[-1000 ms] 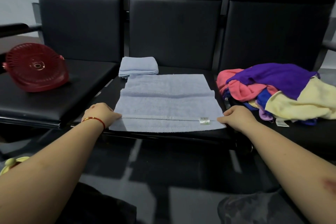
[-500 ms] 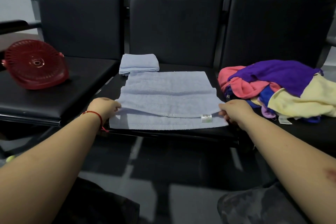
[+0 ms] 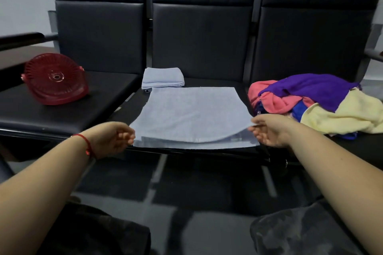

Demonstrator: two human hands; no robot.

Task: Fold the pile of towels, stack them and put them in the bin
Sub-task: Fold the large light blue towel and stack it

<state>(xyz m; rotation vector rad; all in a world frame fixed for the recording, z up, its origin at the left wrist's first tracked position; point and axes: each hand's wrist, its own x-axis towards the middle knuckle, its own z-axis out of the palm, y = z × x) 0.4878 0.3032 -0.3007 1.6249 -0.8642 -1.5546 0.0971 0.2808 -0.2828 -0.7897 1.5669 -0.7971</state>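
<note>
A light blue towel (image 3: 192,114) lies spread on the middle black seat, its upper layer raised off the lower one along the near edge. My left hand (image 3: 113,137) pinches that layer's near left corner, and my right hand (image 3: 269,130) pinches the near right corner. Behind it rests a folded light blue towel (image 3: 162,78). On the right seat sits a pile of unfolded towels (image 3: 315,105) in purple, pink, yellow and blue. A red plastic bin (image 3: 55,82) lies tipped on the left seat, its ribbed bottom facing me.
Three black seats (image 3: 62,114) with tall backrests stand in a row ahead. A black armrest (image 3: 20,38) juts out at far left. Dark glossy floor lies between me and the seats, with my knees at the bottom.
Both hands have lifted the towel's near upper layer off the seat edge; it now arches above the lower layer. The camera has moved closer.
</note>
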